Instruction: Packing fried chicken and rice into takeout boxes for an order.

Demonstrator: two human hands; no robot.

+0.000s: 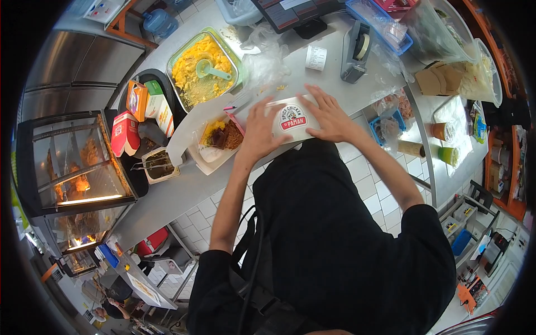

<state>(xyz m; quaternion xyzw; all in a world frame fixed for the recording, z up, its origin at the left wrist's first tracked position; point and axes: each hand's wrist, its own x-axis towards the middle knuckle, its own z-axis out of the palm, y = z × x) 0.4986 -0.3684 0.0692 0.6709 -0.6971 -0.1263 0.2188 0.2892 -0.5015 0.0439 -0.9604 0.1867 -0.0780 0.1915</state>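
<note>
A closed white cardboard food box [293,120] with a printed lid lies at the front edge of the steel counter. My left hand [261,130] presses on its left end, and my right hand [324,113] rests on its right end, both with fingers spread. Left of it stands a second cardboard box [213,161] with its lid raised, holding a browned fried piece, dark sauce and something yellow. Behind that is a metal tray [176,81] of yellow scrambled-egg-like food with a pale green scoop [205,68] in it. A pink-tipped pen-like item [230,108] lies near the open box.
A glass warming cabinet [79,167] stands at the left, beside a sauce container [161,165] with tongs and folded cartons [125,134]. Behind the boxes are plastic bags [264,63], a printed slip [316,57], a tape dispenser [356,52] and a monitor [289,12]. Cups [448,155] stand at the right.
</note>
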